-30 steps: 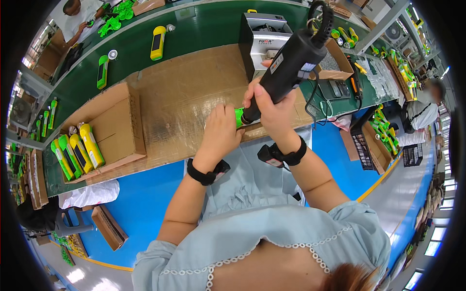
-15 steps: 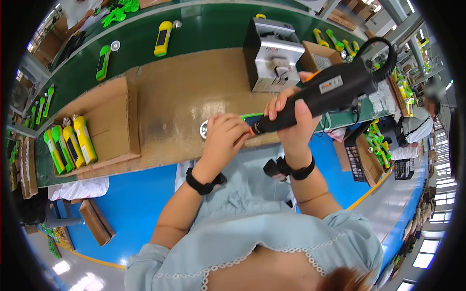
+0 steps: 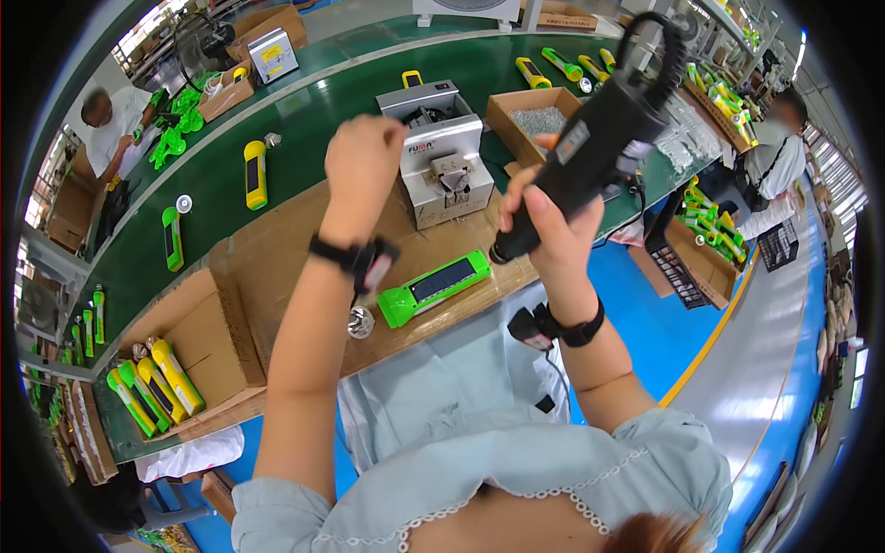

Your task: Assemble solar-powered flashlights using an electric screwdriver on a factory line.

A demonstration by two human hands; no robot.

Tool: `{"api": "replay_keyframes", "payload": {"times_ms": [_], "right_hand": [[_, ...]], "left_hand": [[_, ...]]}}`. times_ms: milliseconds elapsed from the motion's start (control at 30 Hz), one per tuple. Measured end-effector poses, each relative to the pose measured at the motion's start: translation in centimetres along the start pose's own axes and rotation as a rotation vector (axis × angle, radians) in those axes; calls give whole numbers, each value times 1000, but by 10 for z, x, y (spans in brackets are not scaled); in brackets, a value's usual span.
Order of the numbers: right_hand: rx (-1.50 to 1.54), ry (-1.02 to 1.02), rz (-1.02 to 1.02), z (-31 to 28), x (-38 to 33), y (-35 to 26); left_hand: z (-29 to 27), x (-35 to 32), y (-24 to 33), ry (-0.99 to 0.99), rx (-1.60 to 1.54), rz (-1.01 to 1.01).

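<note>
A: Starting at the left of the frame, what's there?

B: An open cardboard box (image 3: 198, 346) at lower left on the brown surface (image 3: 277, 267), with yellow and green torches standing at its front edge. Above it, a yellow torch (image 3: 255, 173) lies on the green conveyor belt (image 3: 304, 147).

A: And the hands?

B: The left hand (image 3: 362, 158) is raised above the surface, fingers curled into a loose fist; I can't tell whether it pinches anything small. Just below its wrist strap a little silver reflector cone (image 3: 360, 322) lies on the surface.

A: The piece being worked on?

B: A green torch (image 3: 435, 288) with a dark panel on its upper face, lying flat near the front edge of the surface at frame centre, between the two forearms, touched by neither hand. It looks like a light, stiff moulded-plastic shell, smooth enough to skid, so I'd pin it by its long sides and keep off the dark panel.

A: To the right?

B: Behind it sits a grey metal machine (image 3: 441, 157). The right hand (image 3: 544, 217) is wrapped around the lower barrel of a black electric screwdriver (image 3: 590, 147), tip down and to the left, well above the torch. It looks top-heavy, with a coiled cable at its upper end, so a full grip low on the barrel suits it.
</note>
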State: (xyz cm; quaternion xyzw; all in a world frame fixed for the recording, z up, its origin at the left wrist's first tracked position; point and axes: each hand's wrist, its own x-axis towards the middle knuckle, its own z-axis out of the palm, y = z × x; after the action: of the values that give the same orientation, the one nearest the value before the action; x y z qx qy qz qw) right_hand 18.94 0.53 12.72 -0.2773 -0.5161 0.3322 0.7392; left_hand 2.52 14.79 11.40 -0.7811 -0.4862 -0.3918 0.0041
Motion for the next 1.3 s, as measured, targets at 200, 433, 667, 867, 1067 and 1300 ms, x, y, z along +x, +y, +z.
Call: {"api": "replay_keyframes", "payload": {"times_ms": [200,433,667,867,1067,1300], "right_hand": [[-94,29,-169,-1,32,43],[-67,80,-264,-8,70,76],[-208,71,-195,6,76,99],[-104,-7,-33,14,58,70],[62,-186,52,29,-18,38],[162,-259,14,46,-49,41]], "left_hand": [[20,2,-19,-7,-9,41],[-49,-138,15,-475,33,-117],[-14,-190,3,-331,-157,-105],[-10,-192,0,-272,-182,-90],[-12,-195,1,-234,-173,-163],[-16,-197,4,-205,-125,-182]]}}
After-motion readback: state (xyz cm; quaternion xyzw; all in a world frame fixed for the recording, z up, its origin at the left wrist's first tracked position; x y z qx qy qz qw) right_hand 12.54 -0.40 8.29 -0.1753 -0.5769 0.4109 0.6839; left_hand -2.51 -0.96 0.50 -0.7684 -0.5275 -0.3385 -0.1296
